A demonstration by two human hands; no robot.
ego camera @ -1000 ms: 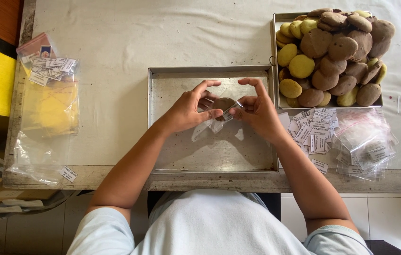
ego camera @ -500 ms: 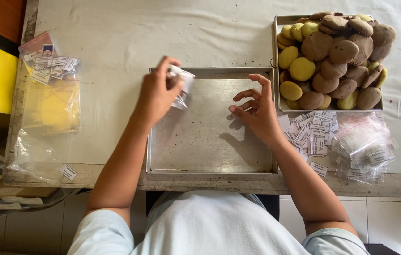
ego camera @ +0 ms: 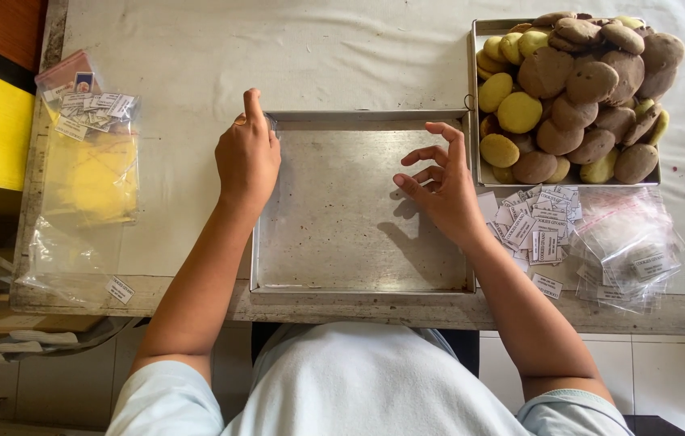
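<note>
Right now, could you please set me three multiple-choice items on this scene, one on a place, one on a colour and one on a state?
1. Where is the cookie tray?
A. right of the flat tray
B. left of it
C. on the floor

2. What colours are the cookies?
A. white and pink
B. brown and yellow
C. all black

3. How is the right hand?
A. fist closed round a cookie
B. open over the flat tray, fingers spread
C. flat on the labels

Answers:
1 A: it sits at the table's right side, beside the flat tray.
2 B: brown rounds lie heaped with yellow ones.
3 B: nothing lies between its fingers; the left hand pinches something small at the tray's far left corner.
</note>
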